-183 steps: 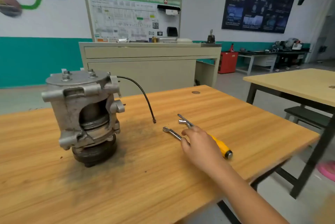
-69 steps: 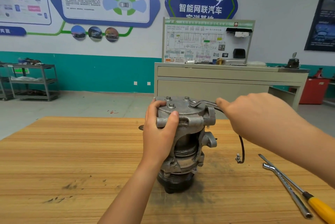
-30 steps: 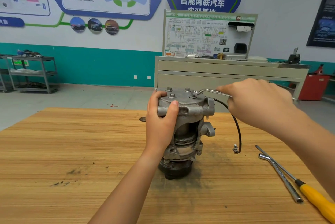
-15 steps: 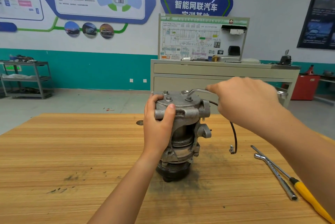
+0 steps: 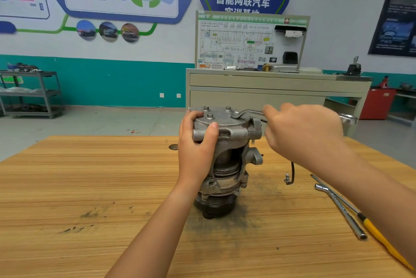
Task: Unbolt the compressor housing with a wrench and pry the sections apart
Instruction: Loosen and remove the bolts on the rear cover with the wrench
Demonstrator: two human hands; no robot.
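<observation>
One compressor stands on a scuffed table, teal wall behind.

right hand hides wrench shaft

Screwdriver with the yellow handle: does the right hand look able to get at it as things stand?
Probably yes, once free. The right hand grips the wrench seated on top of the compressor, so it must let go first. The screwdriver lies uncovered on the table near that forearm.

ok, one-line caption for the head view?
Left hand steadies the compressor while the right hand holds a wrench on a top bolt.
</observation>
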